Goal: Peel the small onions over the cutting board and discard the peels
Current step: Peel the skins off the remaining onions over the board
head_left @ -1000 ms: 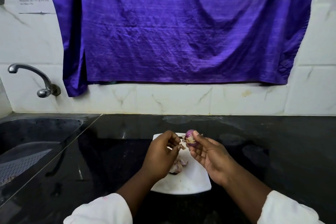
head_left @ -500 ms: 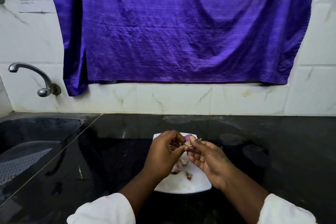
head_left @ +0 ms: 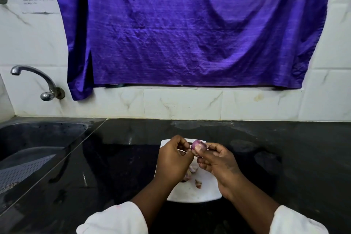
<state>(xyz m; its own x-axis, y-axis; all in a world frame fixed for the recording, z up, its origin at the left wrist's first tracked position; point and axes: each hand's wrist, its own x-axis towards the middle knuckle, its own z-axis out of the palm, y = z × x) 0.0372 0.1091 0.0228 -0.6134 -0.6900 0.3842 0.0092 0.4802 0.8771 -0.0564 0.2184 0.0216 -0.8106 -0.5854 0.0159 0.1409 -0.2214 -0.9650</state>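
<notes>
The peeling is under way, not finished. The right hand (head_left: 218, 163) holds one small onion (head_left: 197, 145) above the far edge of the white cutting board (head_left: 190, 194), thumb pressed on its front and fingers curled behind it. Much of the onion shows smooth and purple. The left hand (head_left: 173, 159), fingers curled in tight, pinches what looks like a thin strip of skin (head_left: 188, 150) just left of the onion, though it is too small to be sure it is attached.

Several peels (head_left: 192, 170) lie near the middle of the board, partly hidden under the left hand (some of those lumps could be onions rather than skins; I cannot tell). The board sits near the front edge of the black counter (head_left: 123, 157), well apart from the sink (head_left: 38, 138) at its left end. Nothing has been discarded yet: the peels need clearing once this onion is bare.
</notes>
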